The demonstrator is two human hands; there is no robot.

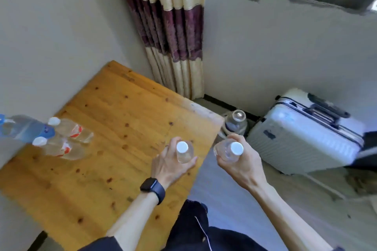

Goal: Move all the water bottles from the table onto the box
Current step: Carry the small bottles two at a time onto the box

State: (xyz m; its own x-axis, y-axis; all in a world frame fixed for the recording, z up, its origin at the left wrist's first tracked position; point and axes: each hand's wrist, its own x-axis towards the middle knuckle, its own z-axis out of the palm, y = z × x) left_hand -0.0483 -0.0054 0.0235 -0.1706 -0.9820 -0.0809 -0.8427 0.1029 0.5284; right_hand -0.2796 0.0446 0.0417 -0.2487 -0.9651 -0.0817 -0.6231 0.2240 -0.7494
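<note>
Head view: farthest left of the two grips, a blue-labelled bottle is seen at the picture's edge, and just beside it two clear bottles with white caps and red labels are stood on the wooden table, well apart from both hands. Nearer the table's right edge, the left hand is clenched around a white-capped bottle, which is held upright above the tabletop; a dark watch is worn on that wrist. Just right of it, past the table's edge and over the floor, the right hand is wrapped around a second white-capped bottle, its cap tilted toward the camera. Beyond the right grip, a clear jug is stood on the floor, and farther right a white suitcase is laid against the wall. Behind, a cream and purple curtain is hung.
</note>
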